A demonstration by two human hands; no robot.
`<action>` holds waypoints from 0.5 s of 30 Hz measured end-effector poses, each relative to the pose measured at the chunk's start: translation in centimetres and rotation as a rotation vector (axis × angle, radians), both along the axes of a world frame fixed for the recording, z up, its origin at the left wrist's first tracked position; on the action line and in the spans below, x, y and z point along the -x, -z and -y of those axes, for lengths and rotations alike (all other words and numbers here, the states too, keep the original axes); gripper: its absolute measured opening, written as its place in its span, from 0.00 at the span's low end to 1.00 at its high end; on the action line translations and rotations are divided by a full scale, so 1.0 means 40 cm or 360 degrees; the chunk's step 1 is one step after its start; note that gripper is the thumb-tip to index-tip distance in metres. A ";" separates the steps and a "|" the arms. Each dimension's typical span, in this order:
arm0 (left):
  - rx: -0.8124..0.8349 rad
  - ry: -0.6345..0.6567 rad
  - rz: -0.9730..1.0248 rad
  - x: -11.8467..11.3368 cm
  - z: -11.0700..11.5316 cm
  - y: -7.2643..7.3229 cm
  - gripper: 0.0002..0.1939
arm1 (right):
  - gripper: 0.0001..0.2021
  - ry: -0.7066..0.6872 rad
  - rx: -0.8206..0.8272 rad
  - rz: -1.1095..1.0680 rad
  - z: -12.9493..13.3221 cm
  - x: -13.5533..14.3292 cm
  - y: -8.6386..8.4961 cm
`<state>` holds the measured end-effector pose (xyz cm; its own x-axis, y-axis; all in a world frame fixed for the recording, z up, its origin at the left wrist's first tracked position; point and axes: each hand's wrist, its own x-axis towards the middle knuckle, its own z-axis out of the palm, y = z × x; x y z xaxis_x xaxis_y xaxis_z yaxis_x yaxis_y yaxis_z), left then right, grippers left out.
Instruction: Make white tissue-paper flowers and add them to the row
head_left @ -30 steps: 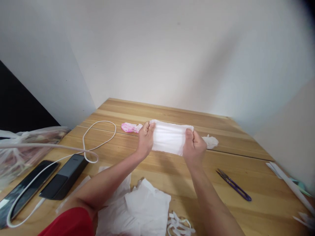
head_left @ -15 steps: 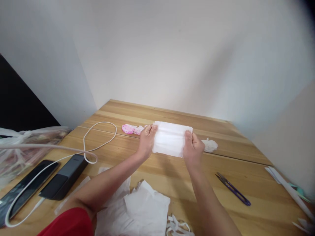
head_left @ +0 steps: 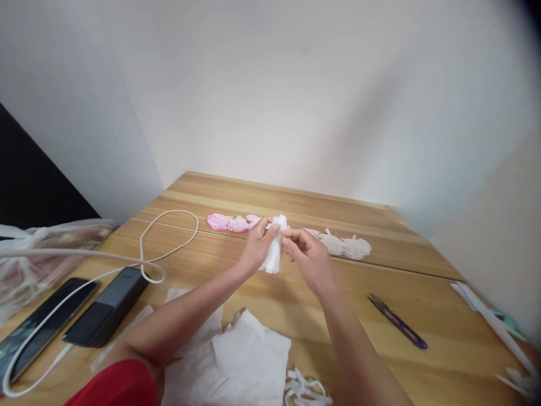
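A white sheet of tissue paper (head_left: pixel 273 260), gathered into a narrow pleated bundle, stands upright between my hands above the table. My left hand (head_left: pixel 256 246) is closed round its middle, thumb in front. The fingertips of my right hand (head_left: pixel 311 258) are pinched together at the bundle's right edge. Behind the hands lies a row of crumpled tissue pieces, from a pink one (head_left: pixel 220 221) at the left to a white one (head_left: pixel 356 247) at the right; my hands hide part of the row. Nearer me is a pile of flat white sheets (head_left: pixel 253 355).
Purple-handled thread snips (head_left: pixel 397 321) lie on the wooden table (head_left: pixel 422 282) at right. White strips (head_left: pixel 306 389) are beside the sheet pile. On the left are a phone (head_left: pixel 46 321), a black power bank (head_left: pixel 107 307), a white cable (head_left: pixel 169 256) and a plastic bag (head_left: pixel 38 265).
The sheet, spread flat between both hands before, is now bunched into a narrow bundle. My right hand has moved left, close to my left hand, uncovering more of the white crumpled pieces.
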<state>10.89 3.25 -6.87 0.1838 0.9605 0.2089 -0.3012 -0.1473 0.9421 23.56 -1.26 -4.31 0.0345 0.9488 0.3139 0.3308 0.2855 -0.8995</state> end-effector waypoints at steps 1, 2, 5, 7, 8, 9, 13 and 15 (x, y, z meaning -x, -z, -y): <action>-0.0040 0.0001 -0.0015 0.000 0.002 0.002 0.15 | 0.10 -0.0043 0.0042 -0.0064 -0.002 0.004 0.004; -0.0076 -0.0008 -0.0037 0.001 0.004 0.004 0.15 | 0.10 -0.0062 0.0074 -0.0119 -0.006 0.005 0.008; -0.0164 -0.0016 -0.0131 0.008 0.010 0.001 0.17 | 0.12 -0.0069 0.0129 -0.0203 -0.017 -0.005 0.017; -0.0206 -0.0007 -0.0207 0.013 0.016 -0.006 0.18 | 0.13 -0.0054 0.0145 -0.0200 -0.019 -0.014 0.018; -0.0222 -0.0006 -0.0246 0.015 0.018 -0.010 0.19 | 0.13 -0.0045 0.0146 -0.0189 -0.019 -0.017 0.017; -0.0235 -0.0006 -0.0280 0.017 0.020 -0.012 0.19 | 0.13 -0.0035 0.0143 -0.0176 -0.018 -0.019 0.016; -0.0297 0.0029 -0.0388 0.020 0.023 -0.010 0.23 | 0.13 -0.0005 0.0115 -0.0118 -0.012 -0.021 0.009; -0.0350 0.0048 -0.0448 0.020 0.022 -0.004 0.25 | 0.13 -0.0006 0.0085 -0.0054 -0.009 -0.020 0.005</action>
